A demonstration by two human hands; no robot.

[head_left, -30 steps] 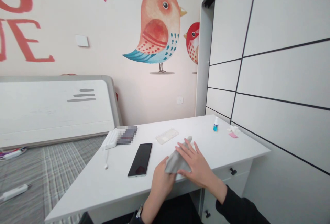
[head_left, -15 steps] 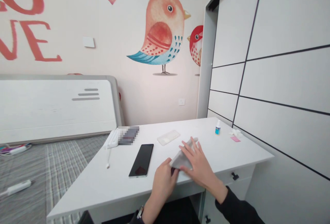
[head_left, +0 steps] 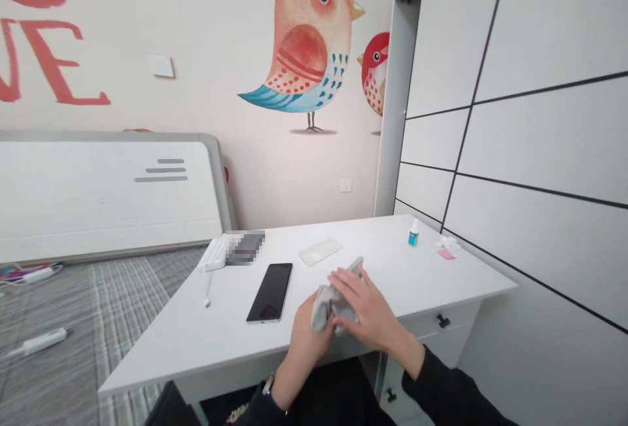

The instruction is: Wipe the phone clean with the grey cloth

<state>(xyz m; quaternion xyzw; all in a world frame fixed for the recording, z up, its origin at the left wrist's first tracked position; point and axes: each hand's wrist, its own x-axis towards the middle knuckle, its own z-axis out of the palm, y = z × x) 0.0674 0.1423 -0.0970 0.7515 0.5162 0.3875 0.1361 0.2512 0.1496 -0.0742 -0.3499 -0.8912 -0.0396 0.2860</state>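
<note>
A light grey cloth is bunched between my two hands, above the front edge of the white desk. My left hand grips it from the left, fingers mostly hidden under its folds. From the right, my right hand presses on the cloth, fingers laid across it and thumb near its lower side. Whether anything lies inside the cloth is hidden. To the left of my hands, a black-screened smartphone lies flat. Behind them is a clear phone case.
At the desk's back left are a white power strip with a cable and a blurred dark item. Back right stand a small spray bottle and a pink piece beside crumpled white tissue. A wardrobe borders the right.
The cloth has gone from spread fairly flat to bunched up, now folded over my left hand's thumb side. My right hand has shifted slightly left. The view has tilted slightly down.
</note>
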